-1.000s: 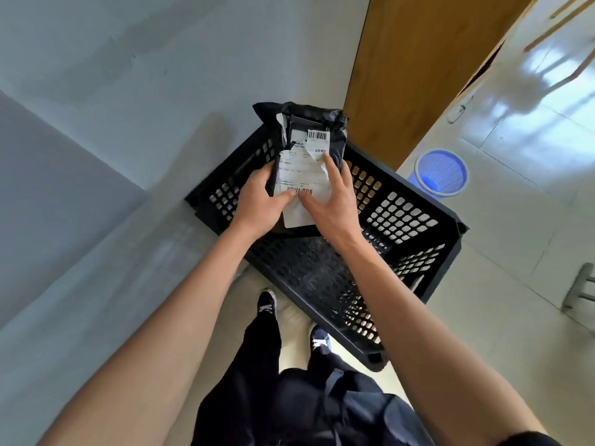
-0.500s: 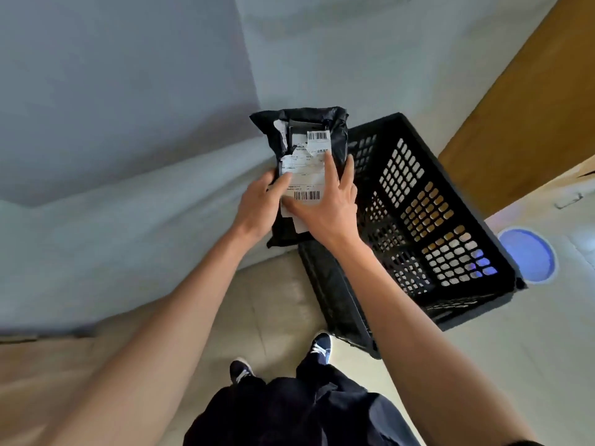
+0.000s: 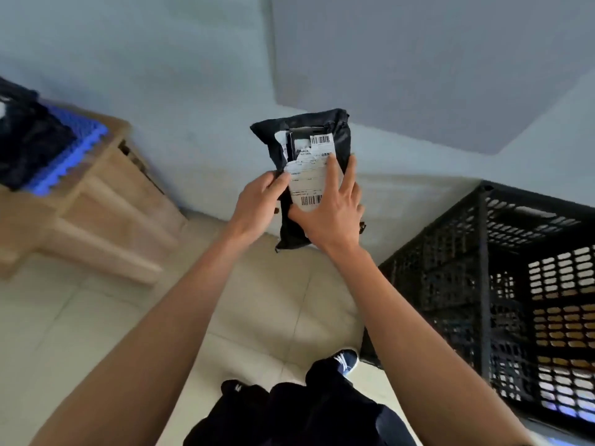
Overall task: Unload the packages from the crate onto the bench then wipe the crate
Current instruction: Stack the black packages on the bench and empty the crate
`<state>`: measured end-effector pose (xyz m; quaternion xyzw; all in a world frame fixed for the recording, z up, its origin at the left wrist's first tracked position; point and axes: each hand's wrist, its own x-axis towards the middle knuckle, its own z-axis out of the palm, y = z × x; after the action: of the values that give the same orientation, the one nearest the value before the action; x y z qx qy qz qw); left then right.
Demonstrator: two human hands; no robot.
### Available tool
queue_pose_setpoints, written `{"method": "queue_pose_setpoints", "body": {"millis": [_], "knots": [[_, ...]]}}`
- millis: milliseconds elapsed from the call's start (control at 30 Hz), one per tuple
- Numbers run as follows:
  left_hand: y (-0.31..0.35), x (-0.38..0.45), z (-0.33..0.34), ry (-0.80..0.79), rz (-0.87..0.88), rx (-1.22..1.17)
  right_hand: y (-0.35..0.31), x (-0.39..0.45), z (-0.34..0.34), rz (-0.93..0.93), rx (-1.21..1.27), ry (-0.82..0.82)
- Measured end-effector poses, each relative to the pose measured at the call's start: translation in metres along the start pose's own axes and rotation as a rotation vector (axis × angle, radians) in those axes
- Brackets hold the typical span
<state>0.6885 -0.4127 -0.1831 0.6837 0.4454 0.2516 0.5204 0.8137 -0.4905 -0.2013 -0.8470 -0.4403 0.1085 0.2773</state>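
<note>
Head view. Both hands are holding one black plastic mailer package (image 3: 338, 136) upright in the air, in front of the pale wall (image 3: 161, 59) and above the tiled floor (image 3: 264, 300).

The left hand (image 3: 257, 204) is gripping the package's left edge: the thumb is lying on the front, at the edge of the white shipping label (image 3: 307, 185), and the remaining fingers are curling out of sight behind the package.

The right hand (image 3: 331, 217) is pressing against the front of the package. Its fingers (image 3: 335, 175) are lying spread and nearly straight over the label and the black wrap, and the thumb is resting just below the lower barcode. Whether any part of this hand is wrapping behind the package cannot be told.

The package is hanging clear of the black plastic crate (image 3: 502, 284), which is standing on the floor to the right, against the wall. The crate's latticed walls are showing; its inside is only partly in view, and no contents can be made out.

To the left, a light wooden desk (image 3: 106, 201) is standing near the wall, well apart from the package. Dark items (image 3: 29, 140) and a blue ridged object (image 3: 67, 159) are lying on its top, too blurred to identify.

The person's dark trousers (image 3: 306, 413) and one blue shoe (image 3: 346, 360) are showing at the bottom of the frame.
</note>
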Motion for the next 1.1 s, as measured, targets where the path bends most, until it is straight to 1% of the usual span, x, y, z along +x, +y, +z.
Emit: {"method": "queue_pose_setpoints", "body": {"millis": [100, 200, 300, 367, 467, 567, 700, 933, 1100], "knots": [[-0.033, -0.021, -0.076, 0.135, -0.075, -0.02, -0.058, -0.02, 0.039, -0.098, -0.022, -0.04], [-0.067, -0.049, -0.15, 0.256, -0.104, 0.023, -0.115, -0.043, 0.079, -0.186, -0.04, -0.074], [-0.1, -0.086, -0.219, 0.328, -0.138, 0.103, -0.17, -0.067, 0.118, -0.262, -0.067, -0.108], [-0.114, -0.102, -0.247, 0.353, -0.154, 0.147, -0.192, -0.076, 0.136, -0.282, -0.084, -0.135], [-0.14, -0.135, -0.3, 0.446, -0.185, 0.18, -0.238, -0.097, 0.166, -0.365, -0.095, -0.216], [-0.158, -0.158, -0.336, 0.494, -0.255, 0.224, -0.276, -0.107, 0.19, -0.447, -0.095, -0.273], [-0.177, -0.174, -0.367, 0.561, -0.314, 0.211, -0.313, -0.105, 0.22, -0.514, -0.096, -0.334], [-0.199, -0.165, -0.43, 0.667, -0.414, 0.279, -0.377, -0.076, 0.274, -0.602, -0.06, -0.449], [-0.21, -0.152, -0.477, 0.738, -0.46, 0.402, -0.426, -0.044, 0.308, -0.674, -0.047, -0.516]]}}
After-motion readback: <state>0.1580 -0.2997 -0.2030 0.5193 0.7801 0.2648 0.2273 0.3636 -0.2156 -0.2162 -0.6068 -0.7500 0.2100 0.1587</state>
